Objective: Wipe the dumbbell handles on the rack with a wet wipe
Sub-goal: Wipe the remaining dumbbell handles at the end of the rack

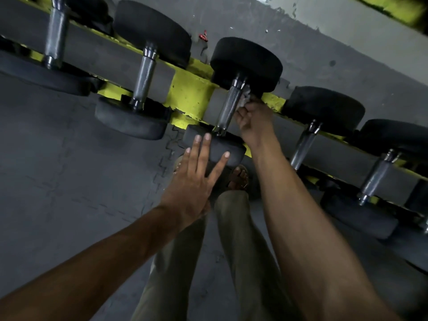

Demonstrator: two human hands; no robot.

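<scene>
Several black dumbbells lie across a yellow and grey rack (190, 93). The middle dumbbell has a knurled steel handle (228, 107) between two black heads. My right hand (254, 121) grips a crumpled white wet wipe (246, 96) and holds it against the upper right side of that handle. My left hand (196, 177) has straight, spread fingers that rest on the near head (234, 151) of the same dumbbell.
Other dumbbells sit to the left (146, 82) and to the right (303, 147) on the same rack. A grey wall (324, 38) rises behind it. Dark rubber floor tiles (69, 170) lie below, with my legs and sandalled foot (238, 179) close under the rack.
</scene>
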